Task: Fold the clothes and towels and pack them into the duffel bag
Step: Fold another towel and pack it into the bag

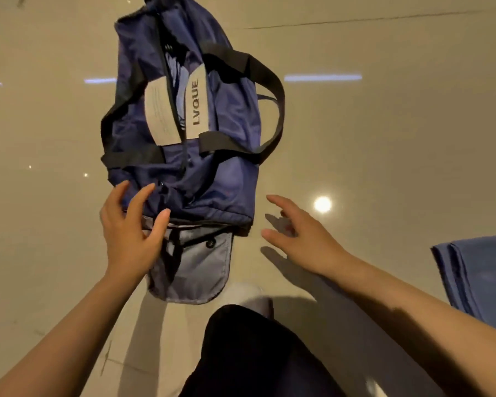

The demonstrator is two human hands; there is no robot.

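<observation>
A navy duffel bag (184,156) with black straps lies on the glossy floor (384,138), long axis running away from the viewer. Left hand (132,224) rests relaxed on its near end – right hand (301,233) hovers beside it, fingers spread.

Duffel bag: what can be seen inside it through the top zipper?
The duffel bag gapes slightly along its zipper, showing only lighter blue lining or fabric between the grey patches. Whether any clothes are packed inside cannot be seen; the bag's sides cover the interior.
</observation>
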